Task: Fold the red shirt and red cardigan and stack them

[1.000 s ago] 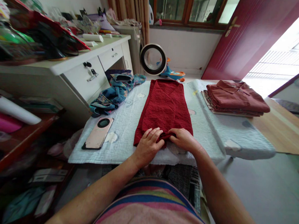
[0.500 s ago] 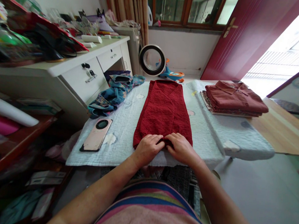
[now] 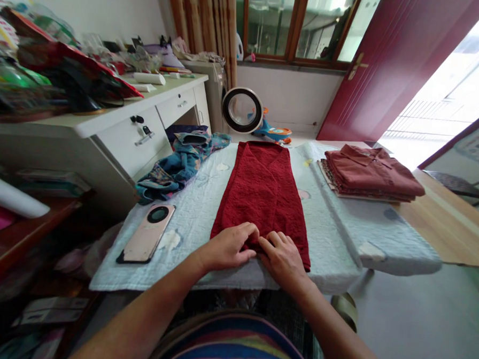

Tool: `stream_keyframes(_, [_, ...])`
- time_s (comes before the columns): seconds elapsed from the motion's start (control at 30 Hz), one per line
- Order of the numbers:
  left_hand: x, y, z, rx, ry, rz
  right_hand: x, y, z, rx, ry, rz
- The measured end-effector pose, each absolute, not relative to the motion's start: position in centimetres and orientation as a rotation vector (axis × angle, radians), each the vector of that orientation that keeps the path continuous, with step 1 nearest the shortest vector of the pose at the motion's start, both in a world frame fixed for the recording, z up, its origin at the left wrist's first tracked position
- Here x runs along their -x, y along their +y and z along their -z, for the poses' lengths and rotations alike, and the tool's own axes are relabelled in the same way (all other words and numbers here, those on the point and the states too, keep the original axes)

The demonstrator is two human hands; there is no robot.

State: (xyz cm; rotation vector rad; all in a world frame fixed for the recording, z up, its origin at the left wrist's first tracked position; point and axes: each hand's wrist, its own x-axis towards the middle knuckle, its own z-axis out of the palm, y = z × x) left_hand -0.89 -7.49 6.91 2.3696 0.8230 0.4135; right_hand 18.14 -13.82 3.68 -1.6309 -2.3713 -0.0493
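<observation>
A dark red V-neck top (image 3: pixel 259 186) lies folded into a long strip, its neckline away from me. At its near edge, my left hand (image 3: pixel 233 246) is closed on the cloth with the fingers curled. Close beside it, my right hand (image 3: pixel 282 257) also grips the near edge, thumb and fingers pinching the fabric. Part of the hem is hidden under both hands. The top rests on a pale quilted cover (image 3: pixel 327 259) spread over the table.
To the left lie a crumpled blue patterned garment (image 3: pixel 180 163) and a phone (image 3: pixel 148 233). A stack of folded clothes (image 3: pixel 374 173) stands at the right. Behind are a white desk (image 3: pixel 121 146), an open washing machine door (image 3: pixel 243 110) and a red door (image 3: pixel 362 62).
The camera view has tipped up slightly, so everything sits lower in the picture. Both hands remain at the top's near edge, with the fingers slightly shifted.
</observation>
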Motion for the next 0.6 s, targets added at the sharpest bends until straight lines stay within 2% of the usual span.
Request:
stream_keyframes(0.17, [-0.4, -2.1, -8.7, -2.189, 0.567, -0.467, -18.2, -13.7, -4.4, 1.639, -2.401, 0.063])
stream_keyframes(0.33, [-4.0, 1.9, -6.3, -2.332, 0.314, -0.261, -18.1, -13.5, -5.0, 1.641, -2.428, 0.038])
stream_keyframes(0.6, [-5.1, 3.9, -3.5, -2.566, 0.282, -0.048, -18.3, -12.7, -6.1, 1.662, -2.453, -0.061])
